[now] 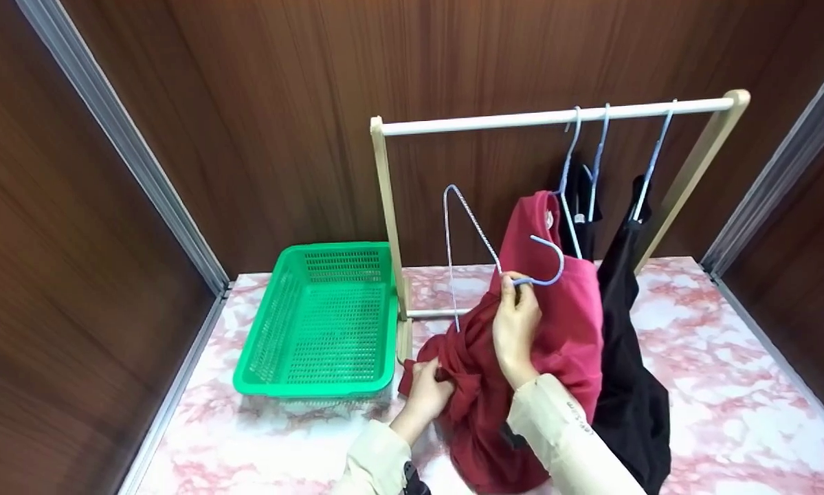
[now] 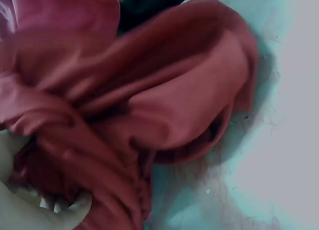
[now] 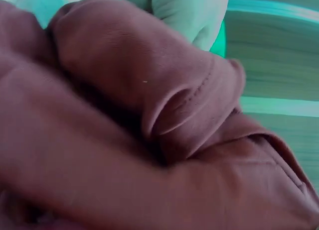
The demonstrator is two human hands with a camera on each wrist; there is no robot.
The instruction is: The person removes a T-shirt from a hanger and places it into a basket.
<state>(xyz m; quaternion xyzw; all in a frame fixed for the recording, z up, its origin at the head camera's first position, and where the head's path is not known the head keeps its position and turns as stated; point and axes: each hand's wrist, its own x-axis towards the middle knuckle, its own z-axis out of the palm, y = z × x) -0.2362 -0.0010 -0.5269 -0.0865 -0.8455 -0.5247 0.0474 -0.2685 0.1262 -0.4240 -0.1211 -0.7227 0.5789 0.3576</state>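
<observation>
My right hand (image 1: pixel 517 323) pinches a wire clothes hanger (image 1: pixel 477 223) at its neck, just below the pale blue hook. One end of the hanger rises bare; its lower part goes behind or into a dark red garment (image 1: pixel 477 419). Bunched folds of this cloth are gripped by my left hand (image 1: pixel 431 390), lower and to the left. In the left wrist view, the fingers (image 2: pixel 79 210) curl into the red cloth (image 2: pixel 184 90), which hangs in loose folds. Cloth (image 3: pixel 129 56) fills most of the right wrist view, showing a stitched hem; the right hand is hidden there.
A rack with a white rail (image 1: pixel 480 122) stands behind my hands. From it hang a pink garment (image 1: pixel 570 316) and black garments (image 1: pixel 631 357) on hangers. The green basket (image 1: pixel 243 368) stands left of the rack on the marbled tabletop (image 1: pixel 212 454). Brown panels enclose the space.
</observation>
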